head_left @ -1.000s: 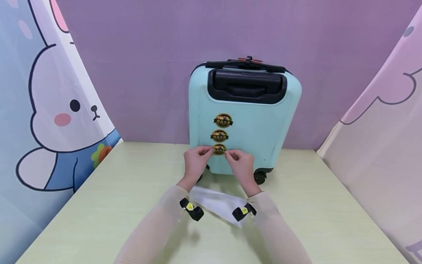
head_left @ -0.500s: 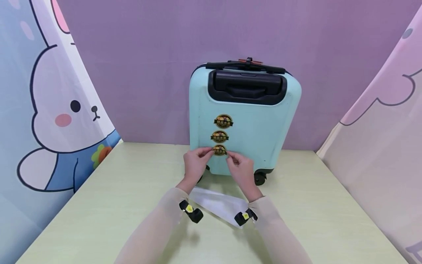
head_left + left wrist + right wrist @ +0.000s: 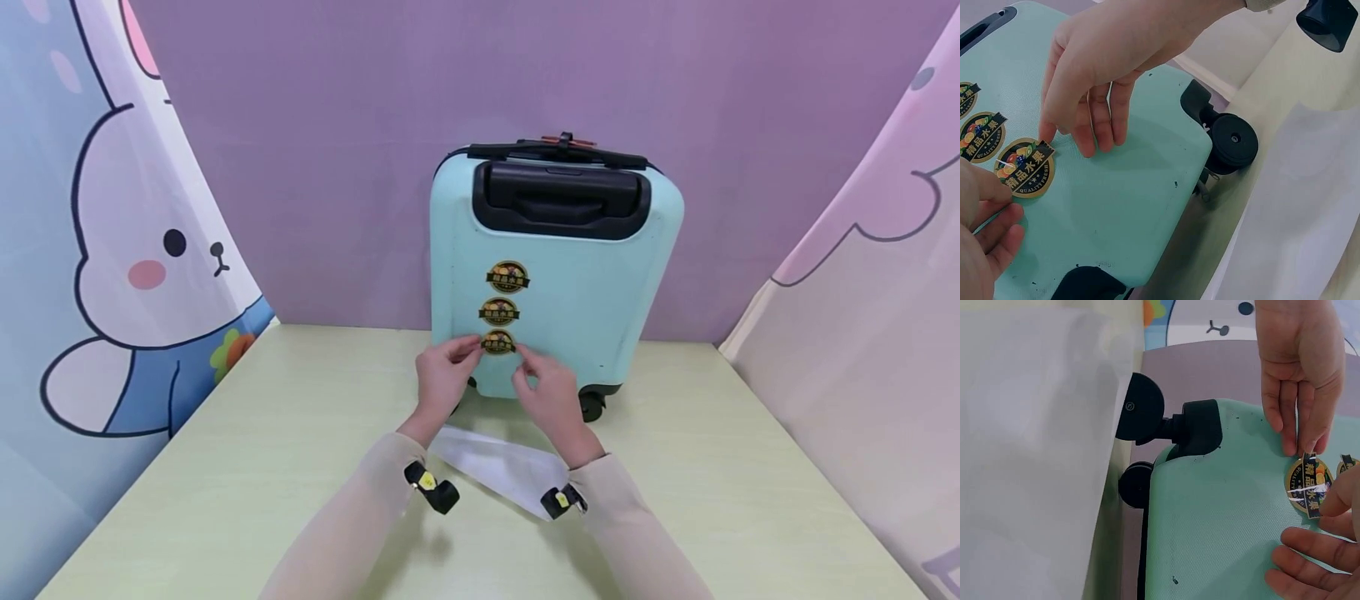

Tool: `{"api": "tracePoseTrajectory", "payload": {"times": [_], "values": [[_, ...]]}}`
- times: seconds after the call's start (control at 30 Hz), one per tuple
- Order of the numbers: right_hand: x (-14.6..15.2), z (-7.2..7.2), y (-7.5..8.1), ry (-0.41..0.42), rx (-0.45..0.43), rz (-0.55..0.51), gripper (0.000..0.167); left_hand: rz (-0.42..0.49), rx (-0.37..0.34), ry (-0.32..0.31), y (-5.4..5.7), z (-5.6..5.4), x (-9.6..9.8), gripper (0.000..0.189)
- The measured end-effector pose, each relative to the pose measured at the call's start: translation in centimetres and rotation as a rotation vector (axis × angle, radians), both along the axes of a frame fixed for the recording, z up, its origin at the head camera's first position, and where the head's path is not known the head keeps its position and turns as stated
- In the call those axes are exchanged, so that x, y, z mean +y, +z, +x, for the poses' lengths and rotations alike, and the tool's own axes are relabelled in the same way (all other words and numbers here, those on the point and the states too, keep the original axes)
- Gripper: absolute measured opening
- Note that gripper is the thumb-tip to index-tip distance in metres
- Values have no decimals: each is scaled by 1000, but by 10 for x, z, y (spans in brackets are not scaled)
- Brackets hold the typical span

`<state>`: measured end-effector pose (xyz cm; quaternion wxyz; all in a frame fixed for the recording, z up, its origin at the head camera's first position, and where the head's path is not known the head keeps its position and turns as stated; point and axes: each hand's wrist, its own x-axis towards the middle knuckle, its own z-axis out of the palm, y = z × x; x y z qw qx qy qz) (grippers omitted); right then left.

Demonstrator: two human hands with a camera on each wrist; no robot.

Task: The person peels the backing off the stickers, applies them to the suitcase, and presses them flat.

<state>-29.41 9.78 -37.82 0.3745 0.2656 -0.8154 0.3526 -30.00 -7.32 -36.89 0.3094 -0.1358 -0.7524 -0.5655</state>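
Sticker [image 3: 498,342] sits between the two hands, lowest of three, flat or nearly flat against the suitcase [image 3: 573,312]. The left hand [image 3: 442,372] has thumb and forefinger close together at the near end, a narrow grip; whether they pinch or merely touch cannot be told. The right hand [image 3: 552,396] lays a fairly straight forefinger at the opposite end, its thumb set off lower, gripping nothing.

The sticker looks thin, glossy and almost weightless; it would likely bend readily, crease if pulled unevenly, and cling to fingertips if the back is tacky. Its two ends, right by the fingers, seem the best places to take hold.

Behind the grip, the suitcase looks hard and finely textured, so it should bear pressing, though the wheel [image 3: 592,406] below and to the right suggests it could roll. Above the grip come the middle sticker [image 3: 498,312], the top sticker [image 3: 507,277] and the black handle [image 3: 562,200]. Below it, paper [image 3: 495,462] lies on the pale table [image 3: 225,467]. Beyond hangs a purple backdrop [image 3: 337,167]; well to the left, a rabbit curtain [image 3: 135,217].
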Motion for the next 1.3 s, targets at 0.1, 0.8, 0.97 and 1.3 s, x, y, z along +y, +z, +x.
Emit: {"api": "tracePoseTrajectory", "payload": {"times": [0.1,0.8,0.97,1.3], "values": [[2,0,-2,-9,24,42,35,7,5,2,-2,1,0,18],[9,8,-10,-82,71,130,50,155,-22,-77,-10,14,5,42],[13,7,-9,-48,35,80,49,180,-20,-54,-8,15,1,41],[19,5,1,58,-28,-87,39,150,6,-11,-9,10,-11,26]]}}
